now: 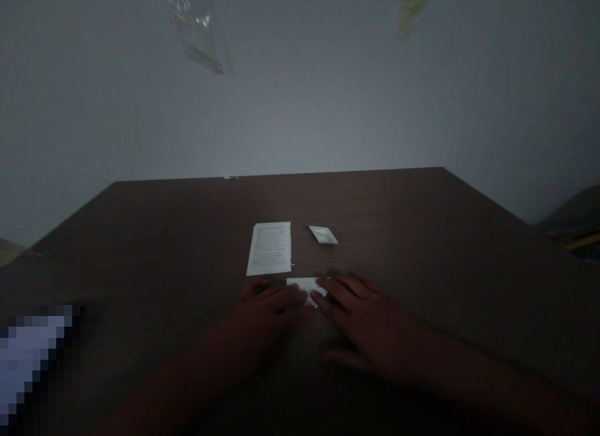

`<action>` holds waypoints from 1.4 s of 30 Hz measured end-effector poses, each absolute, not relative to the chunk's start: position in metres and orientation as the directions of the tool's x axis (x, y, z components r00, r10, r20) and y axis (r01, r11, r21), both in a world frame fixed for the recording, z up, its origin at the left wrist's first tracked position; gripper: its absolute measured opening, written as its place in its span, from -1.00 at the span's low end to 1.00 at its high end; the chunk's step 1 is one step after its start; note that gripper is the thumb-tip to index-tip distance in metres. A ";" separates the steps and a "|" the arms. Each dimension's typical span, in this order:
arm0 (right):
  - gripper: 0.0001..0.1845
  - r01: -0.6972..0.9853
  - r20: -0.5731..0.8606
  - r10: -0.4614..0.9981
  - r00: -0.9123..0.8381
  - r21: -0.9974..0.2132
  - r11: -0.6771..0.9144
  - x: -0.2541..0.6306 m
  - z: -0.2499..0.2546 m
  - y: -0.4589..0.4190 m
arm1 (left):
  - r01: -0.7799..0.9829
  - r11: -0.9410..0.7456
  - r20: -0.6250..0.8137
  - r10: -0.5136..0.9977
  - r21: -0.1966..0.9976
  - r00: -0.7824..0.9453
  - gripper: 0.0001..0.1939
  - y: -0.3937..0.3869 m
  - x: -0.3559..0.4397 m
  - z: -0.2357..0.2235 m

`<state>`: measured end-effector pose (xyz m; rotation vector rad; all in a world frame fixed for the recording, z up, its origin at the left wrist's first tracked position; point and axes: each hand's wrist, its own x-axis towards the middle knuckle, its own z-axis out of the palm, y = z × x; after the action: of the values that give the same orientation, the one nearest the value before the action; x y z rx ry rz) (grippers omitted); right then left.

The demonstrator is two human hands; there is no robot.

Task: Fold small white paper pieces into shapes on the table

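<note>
Dark brown wood makes up the big table (pixel 140 236), and the room is dim with a plain grey wall behind it. Near the front, both arms reach forward over the table. The left hand (pixel 269 305) lies flat with its fingers stretched out, and its fingertips press on a small white paper (pixel 307 288). The right hand (pixel 360 317) is flat too, fingers spread, touching the same paper from the right side. Neither hand is closed around it; they just press it down. The small white paper is thin and looks like a short strip, partly hidden under the fingers. It sits in the middle of the table. Just behind it lies a printed sheet (pixel 270 248), white with tiny lines of text. To the right of that sheet is a small packet (pixel 323 235), pale and a bit shiny.
</note>
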<state>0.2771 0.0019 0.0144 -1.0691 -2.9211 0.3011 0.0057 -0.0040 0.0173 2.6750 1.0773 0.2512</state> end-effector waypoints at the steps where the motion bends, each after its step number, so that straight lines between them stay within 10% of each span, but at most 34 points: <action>1: -0.05 0.635 -0.049 0.639 -0.768 -0.189 0.749 0.277 0.014 0.002 | 0.656 -0.702 0.061 0.694 0.277 0.718 -0.45 -0.004 0.006 0.017; 42: -0.43 0.560 -0.023 0.588 -0.809 -0.337 0.757 0.278 0.025 0.002 | 0.664 -0.690 0.056 0.704 0.289 0.708 -0.39 -0.009 0.004 0.009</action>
<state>0.2778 0.0020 0.0252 -0.9380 -2.8653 0.5094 0.0040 -0.0093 0.0090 2.6687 1.0883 0.2375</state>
